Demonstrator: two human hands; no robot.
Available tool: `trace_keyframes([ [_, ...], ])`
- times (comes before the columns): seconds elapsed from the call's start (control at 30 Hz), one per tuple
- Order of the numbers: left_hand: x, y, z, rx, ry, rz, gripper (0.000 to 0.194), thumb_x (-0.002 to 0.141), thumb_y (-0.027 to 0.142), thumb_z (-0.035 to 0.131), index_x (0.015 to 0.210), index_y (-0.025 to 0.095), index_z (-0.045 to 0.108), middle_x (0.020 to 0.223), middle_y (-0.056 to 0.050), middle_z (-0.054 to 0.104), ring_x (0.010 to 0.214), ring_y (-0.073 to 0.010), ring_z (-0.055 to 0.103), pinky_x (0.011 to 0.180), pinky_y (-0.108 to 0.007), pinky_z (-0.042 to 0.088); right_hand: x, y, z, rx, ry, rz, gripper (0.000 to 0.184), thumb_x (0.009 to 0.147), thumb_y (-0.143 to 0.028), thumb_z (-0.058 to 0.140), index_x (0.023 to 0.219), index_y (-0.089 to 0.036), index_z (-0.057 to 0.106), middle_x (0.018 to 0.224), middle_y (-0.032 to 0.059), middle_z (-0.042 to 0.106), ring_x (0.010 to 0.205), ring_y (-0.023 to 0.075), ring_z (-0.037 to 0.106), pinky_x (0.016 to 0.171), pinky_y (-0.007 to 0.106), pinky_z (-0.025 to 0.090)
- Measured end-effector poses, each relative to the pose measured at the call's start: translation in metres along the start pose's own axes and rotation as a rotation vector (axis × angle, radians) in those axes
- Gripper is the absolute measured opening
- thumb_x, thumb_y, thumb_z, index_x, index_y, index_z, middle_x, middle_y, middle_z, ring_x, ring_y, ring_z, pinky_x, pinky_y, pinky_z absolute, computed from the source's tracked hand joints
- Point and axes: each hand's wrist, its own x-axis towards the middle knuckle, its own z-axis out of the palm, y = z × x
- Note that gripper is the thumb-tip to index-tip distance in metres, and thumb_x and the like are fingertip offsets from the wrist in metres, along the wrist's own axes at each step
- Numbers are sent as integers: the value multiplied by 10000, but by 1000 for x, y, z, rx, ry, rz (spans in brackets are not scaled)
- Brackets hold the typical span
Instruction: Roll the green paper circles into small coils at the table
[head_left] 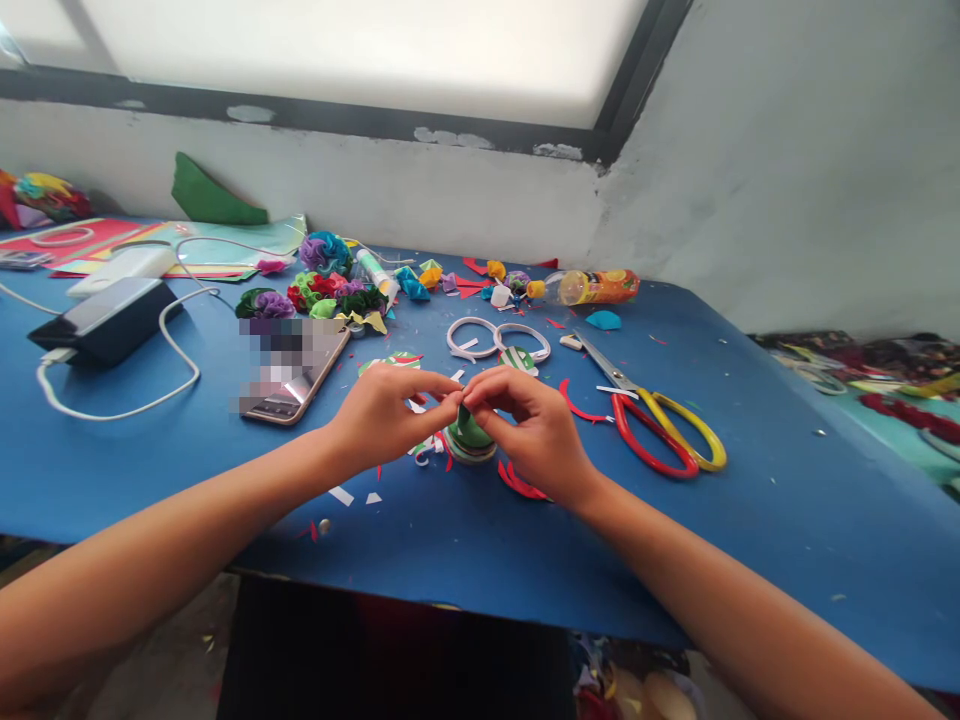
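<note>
Fingertips of my left hand (394, 412) and my right hand (529, 425) meet over the front middle of the table, both pinching a small green paper piece (471, 428). Its top edge is folded or bunched between the fingers. Under it sits what looks like a stack of round paper discs, partly hidden. A green-and-white striped paper disc (519, 358) lies just beyond my right hand. White and red paper scraps are scattered around both hands, and red curved offcuts (521, 482) rest beside my right wrist.
Red-and-yellow scissors (660, 425) lie to the right. Two white rings (499, 340) sit behind the hands. A phone (300, 370), a black box (112, 320) with a white cable, crumpled paper flowers (326, 285) and an orange-labelled bottle (592, 287) stand farther back. The blue table's (450, 570) front edge is near.
</note>
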Motion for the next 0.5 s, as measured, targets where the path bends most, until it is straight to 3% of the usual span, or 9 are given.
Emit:
trace_keyframes([
  [0.5, 1, 3, 0, -30, 10, -50, 172, 733, 220, 559, 816, 196, 708, 684, 40, 684, 605, -37, 603, 581, -89, 487, 1, 0, 1, 14, 0, -11, 82, 754, -97, 537, 773, -169, 573, 851, 6, 577, 799, 75, 580, 725, 211, 494],
])
